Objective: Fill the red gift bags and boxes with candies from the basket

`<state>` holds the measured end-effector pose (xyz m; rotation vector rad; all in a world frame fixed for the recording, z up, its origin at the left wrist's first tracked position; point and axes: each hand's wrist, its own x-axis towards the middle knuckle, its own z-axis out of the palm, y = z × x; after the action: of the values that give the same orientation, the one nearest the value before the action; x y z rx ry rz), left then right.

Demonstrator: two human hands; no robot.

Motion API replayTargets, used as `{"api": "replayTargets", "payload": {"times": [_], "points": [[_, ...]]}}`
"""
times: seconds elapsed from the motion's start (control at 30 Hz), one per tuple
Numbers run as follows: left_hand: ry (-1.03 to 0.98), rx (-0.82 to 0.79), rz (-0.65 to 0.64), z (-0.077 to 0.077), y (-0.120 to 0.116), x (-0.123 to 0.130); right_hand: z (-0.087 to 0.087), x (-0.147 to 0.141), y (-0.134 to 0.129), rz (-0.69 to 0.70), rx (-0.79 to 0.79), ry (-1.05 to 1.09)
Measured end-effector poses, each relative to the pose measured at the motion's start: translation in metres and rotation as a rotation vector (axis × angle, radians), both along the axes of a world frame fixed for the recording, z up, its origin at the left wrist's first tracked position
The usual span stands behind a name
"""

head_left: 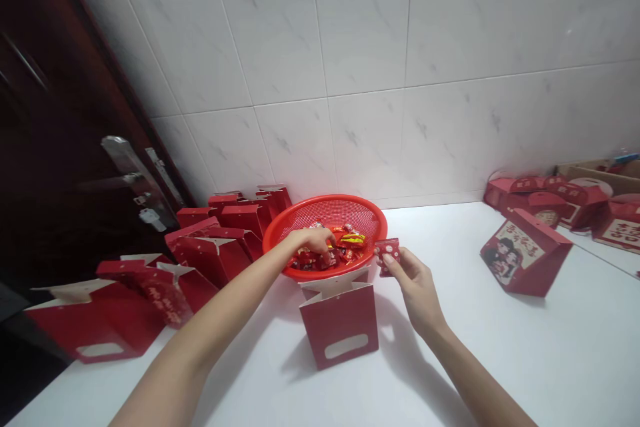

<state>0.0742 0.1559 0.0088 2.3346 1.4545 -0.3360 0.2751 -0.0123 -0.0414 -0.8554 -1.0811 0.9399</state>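
My left hand [316, 240] reaches into a red plastic basket [320, 203], its fingers curled down at the wrapped candies [353, 240] inside. Whether those fingers grip a candy is hard to make out. Beside the basket's right rim, my right hand [413, 280] pinches a small red candy packet [389, 257] with white dots between thumb and fingers. In front of the basket, between my arms, an open-topped red paper gift box [340, 327] stands upright with a white oval on its front. What it holds inside is hidden.
Several open red boxes [115, 320] stand in rows on the left. One printed red box [530, 253] sits at right. Behind it, several handled red boxes [545, 197] line the wall beside a cardboard carton [585, 169]. A dark door [60, 113] with a metal handle borders the white table [450, 227].
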Motion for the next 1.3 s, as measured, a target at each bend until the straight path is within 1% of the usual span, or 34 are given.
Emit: {"api": "replayTargets", "payload": {"times": [0.07,0.17,0.23,0.3,0.43,0.57,0.77,0.83,1.03,1.13,1.2,1.3], "points": [[-0.071,-0.047,-0.025,0.004,0.000,-0.003,0.000,-0.001,0.000,-0.001,-0.002,0.014],[-0.330,-0.129,-0.032,0.013,0.001,-0.011,-0.001,-0.001,-0.001,0.005,-0.003,0.045],[-0.544,-0.173,0.001,0.019,0.002,-0.017,-0.002,-0.001,-0.001,0.010,-0.009,0.071],[-0.702,-0.176,0.039,0.024,0.002,-0.022,-0.002,-0.001,0.000,0.022,-0.028,0.093],[-0.891,-0.168,0.102,0.026,0.000,-0.025,-0.004,-0.001,0.002,0.055,-0.060,0.139],[-0.966,-0.195,0.144,0.025,-0.004,-0.021,-0.005,-0.001,0.002,0.080,-0.072,0.174],[-1.006,-0.167,0.118,0.025,-0.008,-0.014,-0.006,-0.001,0.003,0.098,-0.096,0.199],[-1.035,-0.172,0.130,0.026,-0.010,-0.012,-0.006,-0.001,0.003,0.101,-0.112,0.209],[-1.143,-0.177,0.283,0.027,-0.012,-0.005,-0.004,-0.001,0.002,0.114,-0.129,0.240],[-1.207,-0.170,0.320,0.028,-0.013,-0.001,-0.003,-0.001,0.001,0.121,-0.134,0.247],[-1.223,-0.155,0.308,0.028,-0.014,0.001,-0.002,-0.001,0.001,0.121,-0.140,0.254],[-1.186,-0.104,0.231,0.027,-0.013,0.003,-0.003,-0.001,0.002,0.118,-0.151,0.263]]}}
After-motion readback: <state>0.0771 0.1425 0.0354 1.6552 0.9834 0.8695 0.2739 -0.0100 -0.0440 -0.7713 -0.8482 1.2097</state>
